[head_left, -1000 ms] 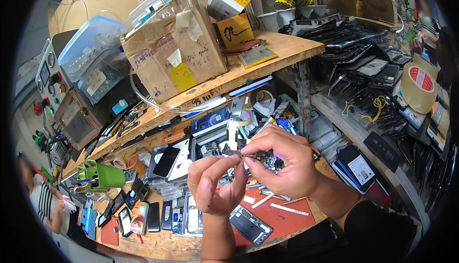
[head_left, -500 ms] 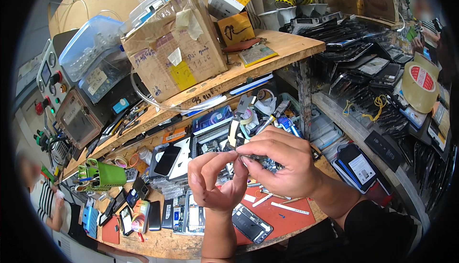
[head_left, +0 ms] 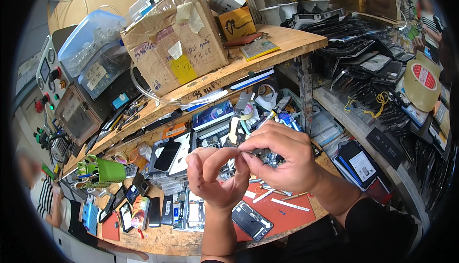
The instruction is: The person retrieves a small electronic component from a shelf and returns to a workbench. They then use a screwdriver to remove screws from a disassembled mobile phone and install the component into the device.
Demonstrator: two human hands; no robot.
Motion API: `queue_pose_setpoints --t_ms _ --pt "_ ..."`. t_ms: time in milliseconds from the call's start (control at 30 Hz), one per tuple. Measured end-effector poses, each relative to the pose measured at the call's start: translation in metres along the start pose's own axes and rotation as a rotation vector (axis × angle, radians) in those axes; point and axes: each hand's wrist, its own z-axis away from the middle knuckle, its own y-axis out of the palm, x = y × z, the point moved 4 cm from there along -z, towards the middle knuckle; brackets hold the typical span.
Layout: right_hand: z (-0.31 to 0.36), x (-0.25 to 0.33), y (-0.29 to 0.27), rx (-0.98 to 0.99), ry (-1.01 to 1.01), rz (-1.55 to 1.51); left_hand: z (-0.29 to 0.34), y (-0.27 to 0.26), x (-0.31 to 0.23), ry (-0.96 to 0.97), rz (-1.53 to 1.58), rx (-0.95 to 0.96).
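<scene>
My left hand [head_left: 215, 179] and my right hand [head_left: 283, 155] meet above the middle of the bench, thumbs and forefingers pinched. Between the fingertips is a small flex cable [head_left: 233, 130], with a cream strip, a grey upper end and a dark lower part. My fingers partly cover that lower part. Below them an opened phone housing [head_left: 252, 221] lies on the red mat [head_left: 291, 217], beside a white strip [head_left: 290, 204] and a small blue screw-like piece [head_left: 282, 212].
A green basket [head_left: 103, 170] of tools stands at the left. Phones and opened devices [head_left: 195, 213] line the front. A wooden shelf [head_left: 267, 62] bears a cardboard box [head_left: 177, 43]. Stacked dark panels [head_left: 354, 62] and a tape roll [head_left: 421, 79] lie right. Other people are at both edges.
Both hands stay pinched together at nearly the same place. My left fingers have shifted slightly up, and the flex cable has tilted a little.
</scene>
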Motion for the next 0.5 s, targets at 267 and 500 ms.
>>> queue_pose_setpoints --t_ms 267,500 --pt "0.0015 -0.0029 0.0001 0.014 0.045 -0.023 0.0013 0.0004 -0.0002 0.046 0.001 0.026" --pt "0.0043 0.0005 0.0007 0.015 0.025 -0.038 0.0038 -0.0031 -0.0036 0.027 0.024 0.057"
